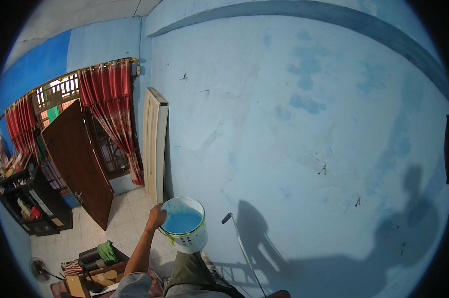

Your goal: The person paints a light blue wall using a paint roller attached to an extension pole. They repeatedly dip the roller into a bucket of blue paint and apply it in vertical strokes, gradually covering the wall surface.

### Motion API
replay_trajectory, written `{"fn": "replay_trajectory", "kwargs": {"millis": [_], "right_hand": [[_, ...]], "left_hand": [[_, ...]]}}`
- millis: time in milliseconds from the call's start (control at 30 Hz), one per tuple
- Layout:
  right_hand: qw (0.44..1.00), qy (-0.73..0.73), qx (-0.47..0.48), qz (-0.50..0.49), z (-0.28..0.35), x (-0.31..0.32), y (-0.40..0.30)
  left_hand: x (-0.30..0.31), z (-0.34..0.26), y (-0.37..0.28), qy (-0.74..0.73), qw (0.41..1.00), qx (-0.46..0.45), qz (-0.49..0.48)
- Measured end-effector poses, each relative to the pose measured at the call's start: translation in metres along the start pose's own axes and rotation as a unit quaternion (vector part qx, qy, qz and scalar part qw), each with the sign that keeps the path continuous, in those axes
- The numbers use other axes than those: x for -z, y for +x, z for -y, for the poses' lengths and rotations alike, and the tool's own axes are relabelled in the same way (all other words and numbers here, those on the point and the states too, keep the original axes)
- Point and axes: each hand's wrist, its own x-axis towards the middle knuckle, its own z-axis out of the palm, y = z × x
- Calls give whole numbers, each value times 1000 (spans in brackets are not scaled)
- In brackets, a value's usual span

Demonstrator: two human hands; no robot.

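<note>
My left hand (pixel 157 216) grips the rim of a white plastic bucket (pixel 191 241) holding light blue paint (pixel 181 222). Yellow-green paint marks its edge. At the bottom of the view, a small part of my right hand (pixel 279 294) shows by the lower end of a long metal rod (pixel 242 244); its grip and fingers are mostly cut off. The rod rises in front of the blue wall (pixel 224 149) and carries a dark piece (pixel 227 218) at its bent upper end.
A pale panel (pixel 154 145) leans in the wall corner. Further left are red curtains (pixel 107 85), an open brown door (pixel 77 160) and a black cabinet (pixel 42 201). Piled furniture and goods (pixel 101 275) lie lower left beside a fan (pixel 40 270). Nails stick out of the wall.
</note>
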Motion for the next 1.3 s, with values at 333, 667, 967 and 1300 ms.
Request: {"fn": "replay_trajectory", "kwargs": {"millis": [333, 667, 967, 1300], "right_hand": [[1000, -5, 8, 6, 1, 3, 0], [1000, -6, 16, 3, 4, 2, 3], [1000, -9, 26, 3, 3, 2, 2], [999, -3, 39, -23, 15, -5, 14]], "left_hand": [[-2, 8, 5, -5, 1000, -5, 27], [0, 3, 5, -9, 999, 16, 39], [-6, 7, 4, -15, 1000, 10, 25], [-5, 8, 4, 43, 999, -9, -7]]}}
